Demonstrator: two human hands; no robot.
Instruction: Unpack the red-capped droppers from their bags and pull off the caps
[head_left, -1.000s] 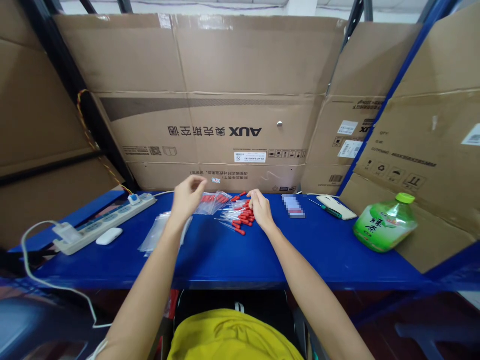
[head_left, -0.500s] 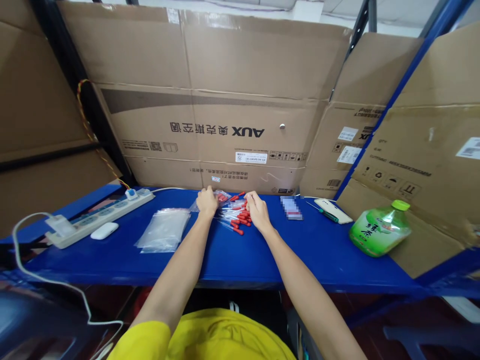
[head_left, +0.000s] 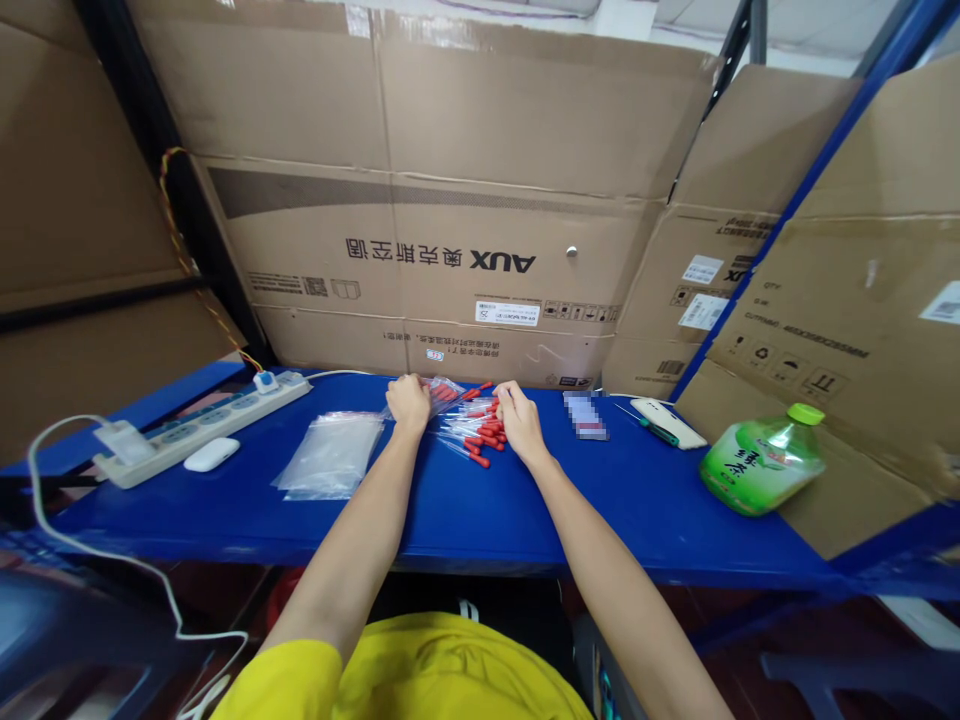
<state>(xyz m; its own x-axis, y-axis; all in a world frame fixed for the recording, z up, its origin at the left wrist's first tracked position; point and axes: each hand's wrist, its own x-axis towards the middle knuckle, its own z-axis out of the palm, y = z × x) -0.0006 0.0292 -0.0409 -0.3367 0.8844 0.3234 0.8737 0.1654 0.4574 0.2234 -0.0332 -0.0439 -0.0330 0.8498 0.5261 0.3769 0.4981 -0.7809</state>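
My left hand [head_left: 409, 402] is closed on a clear plastic bag [head_left: 444, 390] that has several red-ended pieces inside. Beside it lies a loose pile of slim clear droppers with red bulb ends [head_left: 484, 437], most of the red ends turned right and toward me. At the pile's right edge, my right hand [head_left: 519, 418] has its fingers curled together. What sits between those fingertips is too small to make out. A stack of clear zip bags [head_left: 330, 457] lies flat to the left of my left forearm.
On the left are a power strip [head_left: 217, 425] with a plugged charger and a white earphone case [head_left: 211, 454]. To the right lie a blurred-out card [head_left: 586, 415], a green-handled screwdriver [head_left: 660, 432], a cream slab [head_left: 671, 422] and a green tea bottle [head_left: 763, 460]. Cardboard [head_left: 480, 120] walls the back.
My left hand has shifted slightly left with the bag, uncovering more red pieces in it. My right hand stays by the pile. The view has moved a little.
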